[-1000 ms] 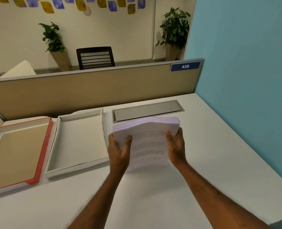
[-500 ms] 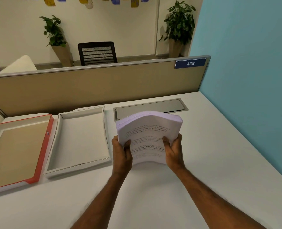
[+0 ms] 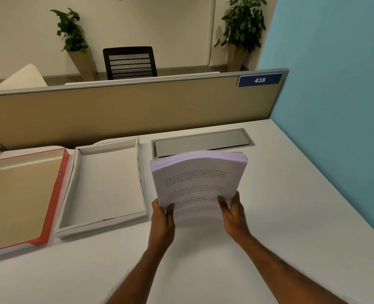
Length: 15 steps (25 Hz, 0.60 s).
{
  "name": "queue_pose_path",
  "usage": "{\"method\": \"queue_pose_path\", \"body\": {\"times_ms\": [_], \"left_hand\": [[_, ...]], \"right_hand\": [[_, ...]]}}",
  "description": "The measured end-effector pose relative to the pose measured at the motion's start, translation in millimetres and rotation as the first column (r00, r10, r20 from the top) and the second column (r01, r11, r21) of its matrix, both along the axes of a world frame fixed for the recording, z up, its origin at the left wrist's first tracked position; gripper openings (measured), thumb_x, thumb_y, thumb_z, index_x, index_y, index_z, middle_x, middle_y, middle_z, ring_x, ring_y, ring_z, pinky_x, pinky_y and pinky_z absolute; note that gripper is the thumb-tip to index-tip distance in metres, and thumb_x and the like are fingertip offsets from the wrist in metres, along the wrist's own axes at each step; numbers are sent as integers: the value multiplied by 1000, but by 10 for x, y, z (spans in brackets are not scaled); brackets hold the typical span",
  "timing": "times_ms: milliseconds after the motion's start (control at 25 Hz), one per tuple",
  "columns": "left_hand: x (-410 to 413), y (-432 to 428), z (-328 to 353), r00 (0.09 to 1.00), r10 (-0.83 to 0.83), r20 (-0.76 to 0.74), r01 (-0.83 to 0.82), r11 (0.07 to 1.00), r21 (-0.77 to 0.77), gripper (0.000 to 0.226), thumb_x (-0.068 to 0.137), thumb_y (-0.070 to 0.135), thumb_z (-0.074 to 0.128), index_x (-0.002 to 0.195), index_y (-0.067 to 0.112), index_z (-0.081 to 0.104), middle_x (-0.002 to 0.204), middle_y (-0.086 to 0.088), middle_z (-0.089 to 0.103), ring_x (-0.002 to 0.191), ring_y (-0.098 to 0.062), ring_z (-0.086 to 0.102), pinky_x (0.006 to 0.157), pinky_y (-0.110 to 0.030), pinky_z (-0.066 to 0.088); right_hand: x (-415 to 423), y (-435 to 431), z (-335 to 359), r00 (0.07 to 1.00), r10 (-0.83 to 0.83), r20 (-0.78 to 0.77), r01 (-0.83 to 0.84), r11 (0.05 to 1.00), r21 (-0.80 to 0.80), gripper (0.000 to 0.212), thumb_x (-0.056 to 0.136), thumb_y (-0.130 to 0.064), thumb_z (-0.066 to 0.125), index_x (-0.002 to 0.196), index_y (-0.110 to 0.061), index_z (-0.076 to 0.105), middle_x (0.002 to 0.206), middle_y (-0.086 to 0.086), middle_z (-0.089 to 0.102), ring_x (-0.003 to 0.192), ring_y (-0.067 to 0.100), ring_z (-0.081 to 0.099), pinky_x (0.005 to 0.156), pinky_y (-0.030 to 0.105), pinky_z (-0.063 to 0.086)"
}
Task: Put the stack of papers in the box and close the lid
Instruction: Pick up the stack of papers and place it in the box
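A thick stack of printed papers stands tilted on its near edge on the white desk, its top bowed upward. My left hand grips its lower left corner and my right hand grips its lower right corner. Just left of the stack lies the open white box, shallow and with nothing in it. Its lid, red-edged with a tan inside, lies upside down to the left of the box.
A grey metal cable flap is set into the desk behind the stack. A tan partition runs along the far edge and a blue wall closes the right side.
Both hands slid down from the stack's sides to its lower corners, and the stack tipped more upright with its top bowing. The view shifted slightly downward.
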<state>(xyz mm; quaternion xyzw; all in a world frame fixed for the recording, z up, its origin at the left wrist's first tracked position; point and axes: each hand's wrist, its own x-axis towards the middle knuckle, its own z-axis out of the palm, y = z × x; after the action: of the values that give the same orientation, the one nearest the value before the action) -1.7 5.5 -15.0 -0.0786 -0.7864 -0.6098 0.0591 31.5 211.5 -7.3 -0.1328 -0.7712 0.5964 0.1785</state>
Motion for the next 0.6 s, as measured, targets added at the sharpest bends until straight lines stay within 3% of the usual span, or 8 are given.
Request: {"method": "queue_pose_path", "body": {"times_ms": [80,200,280,440,520,600], "left_hand": [[-71,8,59,1000,1,-3,-1,999,-48,19,99,29,43,109,41,32,108,20,51,102,15,53,66,-1,48],[-205,-8,230,999,39,-22,-42,987,-156,13,96,39,43,104,40,32,98,23,53,78,3,62,54,-2,46],[-411,-36,398,994,73,-83,-91,965,-246,14,97,39,44,103,31,35,95,17,55,69,3,56,49,-8,46],[-664,-96,636,991,120,-62,-135,911,-390,23,99,38,43,104,15,45,101,-6,63,81,-26,63,67,-35,53],[-676,-156,622,991,136,15,-114,883,-455,31,100,38,42,106,8,47,105,-13,65,86,-32,63,69,-38,50],[-639,-260,608,985,153,81,-100,883,-458,32,100,39,42,103,8,47,105,-11,63,82,-27,59,68,-35,46]], "right_hand": [[-71,42,52,1000,-15,11,15,998,54,19,96,-23,54,112,-24,45,106,-9,64,100,21,65,76,18,56],[-185,77,208,999,-15,49,7,987,160,22,96,-28,53,110,-11,49,108,4,67,95,27,68,73,32,59],[-340,92,401,998,-21,66,8,981,192,26,96,-29,53,109,-7,49,110,8,67,93,26,68,70,30,58],[-539,58,696,990,-26,137,-4,977,215,32,96,-31,52,111,-3,50,118,12,67,98,28,68,80,43,59],[-561,9,725,977,11,212,-60,973,221,32,96,-32,52,111,-3,52,120,12,66,97,27,67,77,36,58],[-563,-85,736,966,32,256,-97,965,245,32,96,-32,52,111,-3,53,121,12,66,94,23,66,70,27,52]]}}
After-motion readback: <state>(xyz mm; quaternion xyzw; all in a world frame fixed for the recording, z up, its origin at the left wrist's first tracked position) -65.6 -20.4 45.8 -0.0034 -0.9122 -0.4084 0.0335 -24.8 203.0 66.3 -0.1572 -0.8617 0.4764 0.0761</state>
